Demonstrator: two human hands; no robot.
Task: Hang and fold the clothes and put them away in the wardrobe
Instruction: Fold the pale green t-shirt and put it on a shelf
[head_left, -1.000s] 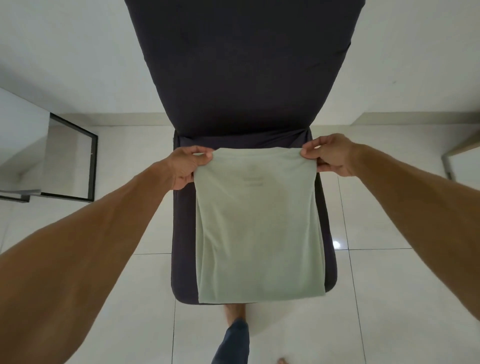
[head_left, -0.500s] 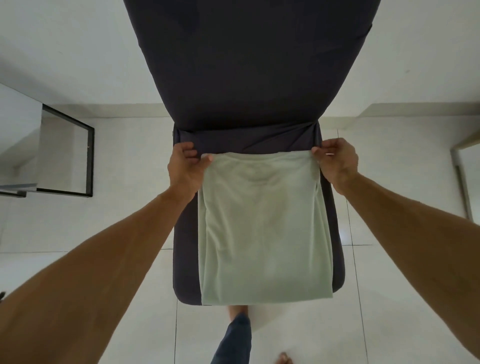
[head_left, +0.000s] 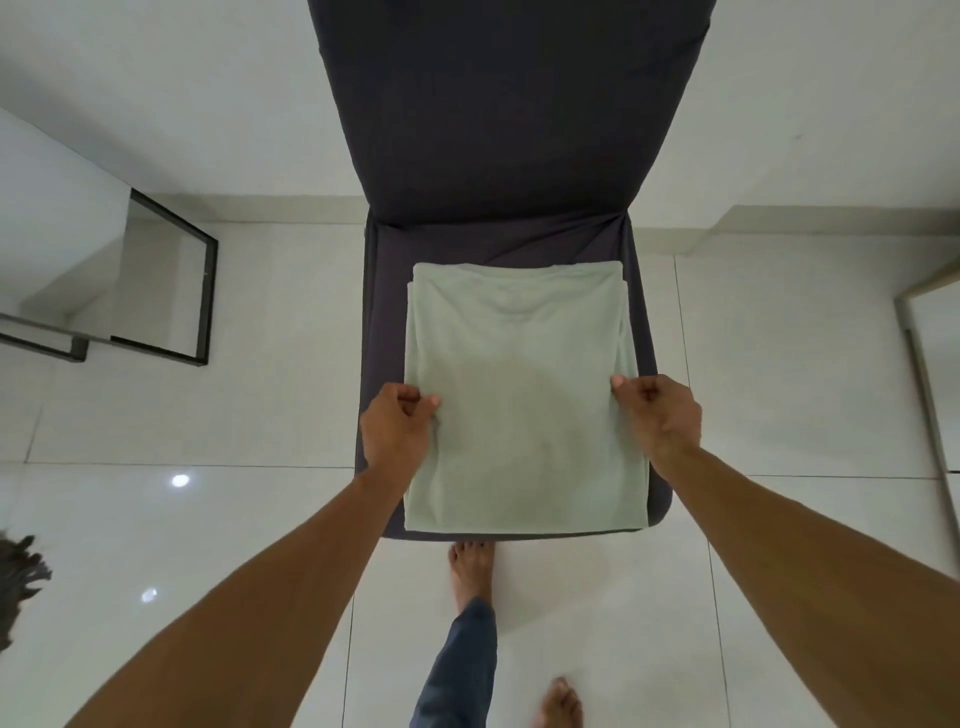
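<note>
Floor tiles (head_left: 779, 364) white and glossy all round. Dark chair (head_left: 509, 130) stands in front of you, backrest on the far side. Pale green shirt (head_left: 519, 338) lies folded flat on the seat, covering most of it; its near edge meets the seat's front edge, its far edge stops short of the backrest. Your left hand (head_left: 397, 431) pinches the shirt's left edge about midway, fingers curled. Your right hand (head_left: 660, 415) pinches the right edge likewise. Bare foot (head_left: 470, 571) rests on the floor just beside the seat's front edge.
</note>
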